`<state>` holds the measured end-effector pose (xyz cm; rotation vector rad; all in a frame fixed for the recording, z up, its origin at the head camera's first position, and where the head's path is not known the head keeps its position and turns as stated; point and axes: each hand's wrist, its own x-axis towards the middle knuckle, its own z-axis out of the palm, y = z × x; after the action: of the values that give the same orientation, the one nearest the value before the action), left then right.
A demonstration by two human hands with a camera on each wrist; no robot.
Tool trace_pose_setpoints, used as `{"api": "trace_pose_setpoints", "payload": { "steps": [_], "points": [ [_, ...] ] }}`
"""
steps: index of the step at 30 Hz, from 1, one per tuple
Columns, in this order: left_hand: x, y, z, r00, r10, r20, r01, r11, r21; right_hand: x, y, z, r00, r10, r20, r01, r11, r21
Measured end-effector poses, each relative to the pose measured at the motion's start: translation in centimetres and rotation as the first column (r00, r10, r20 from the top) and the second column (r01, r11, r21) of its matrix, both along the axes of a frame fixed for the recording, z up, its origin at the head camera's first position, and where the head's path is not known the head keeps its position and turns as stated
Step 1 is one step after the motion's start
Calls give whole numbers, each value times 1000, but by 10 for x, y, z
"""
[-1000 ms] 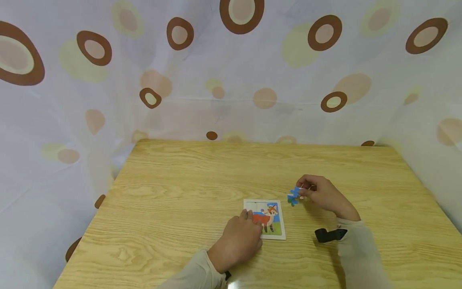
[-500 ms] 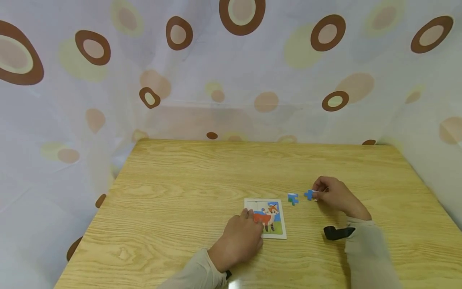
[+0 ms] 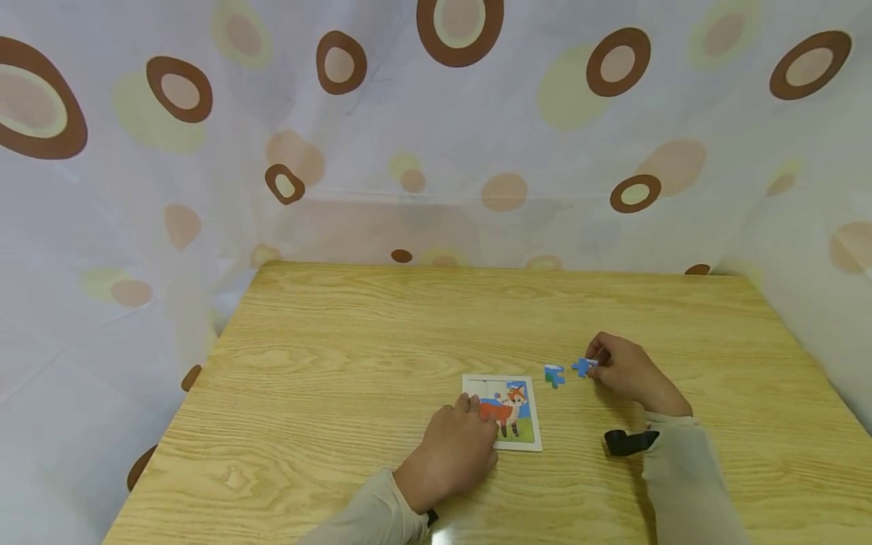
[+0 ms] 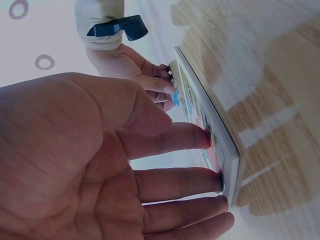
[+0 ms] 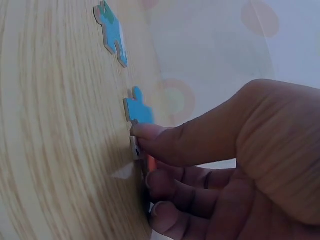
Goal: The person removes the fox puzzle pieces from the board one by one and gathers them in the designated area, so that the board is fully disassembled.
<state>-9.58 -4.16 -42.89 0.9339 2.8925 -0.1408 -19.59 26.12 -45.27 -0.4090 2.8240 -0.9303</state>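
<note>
A jigsaw puzzle board with a white rim [image 3: 537, 424] lies flat on the table, showing a fox-like orange animal on blue and green. My left hand [image 3: 455, 453] rests its extended fingertips on the board's left part, hiding some of the picture. To the right of the board, my right hand [image 3: 627, 371] pinches a blue puzzle piece [image 5: 138, 111] with the thumb and fingers, low at the tabletop. Part of that piece is covered by the thumb. A second puzzle piece [image 3: 553, 375], blue with some green and white, lies loose between the board and the right hand.
The wood-grain table [image 3: 354, 333] spreads out on all sides of the board. Behind and beside it hangs a white curtain [image 3: 409, 129] with brown and beige rings. A black wrist device [image 3: 630, 442] sits on the right sleeve.
My right hand has moved right with its blue piece, away from the loose piece, then slightly back left. That loose piece now shows in full. My left hand stays on the board.
</note>
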Motion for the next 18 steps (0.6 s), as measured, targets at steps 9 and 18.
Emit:
{"api": "trace_pose_setpoints", "payload": {
  "steps": [9, 18],
  "points": [
    [-3, -1, 1, 999, 15, 52, -16, 1000, 14, 5, -5, 6, 1000, -10, 24, 11, 1000, -28],
    [-4, -7, 9, 995, 90, 46, -91, 996, 20, 10, -14, 22, 1000, -10, 20, 11, 997, -75]
  ]
}}
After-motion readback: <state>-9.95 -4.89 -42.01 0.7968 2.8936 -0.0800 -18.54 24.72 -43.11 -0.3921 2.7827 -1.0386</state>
